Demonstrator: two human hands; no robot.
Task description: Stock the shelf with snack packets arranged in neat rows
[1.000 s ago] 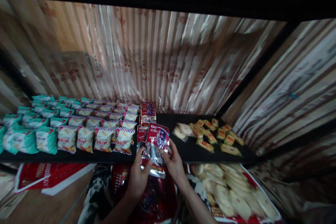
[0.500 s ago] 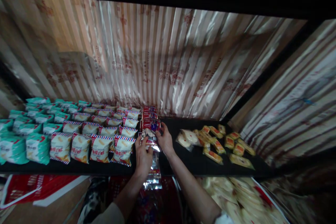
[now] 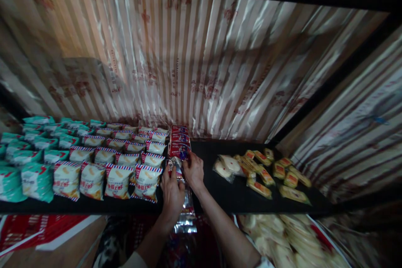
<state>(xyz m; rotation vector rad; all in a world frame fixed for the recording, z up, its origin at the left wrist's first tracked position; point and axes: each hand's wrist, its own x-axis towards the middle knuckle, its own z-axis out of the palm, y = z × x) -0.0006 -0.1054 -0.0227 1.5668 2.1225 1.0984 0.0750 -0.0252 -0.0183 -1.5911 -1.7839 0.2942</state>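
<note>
A strip of joined red and silver snack packets [image 3: 179,149] lies folded in a column on the black shelf, its lower end hanging over the front edge. My left hand [image 3: 172,194] is closed on the strip's left side, fingers bent over the silver part. On the other side, my right hand [image 3: 194,171] grips the strip's right edge with thumb and fingers. Both hands partly cover the packet between them. Close by on the left stand white snack bags [image 3: 147,182] with red and blue striped tops.
Green snack bags [image 3: 37,180] fill the shelf's left end. To the right lie clear-wrapped white rounds [image 3: 223,167] and small yellow packets [image 3: 262,186]. Below the shelf is an open box of pale packaged food [image 3: 292,238]. A striped foil sheet [image 3: 201,63] covers the back.
The view has shifted slightly. My right hand has drawn in closer over the strip, its fingers more bent. My left hand stays at the strip's left side.
</note>
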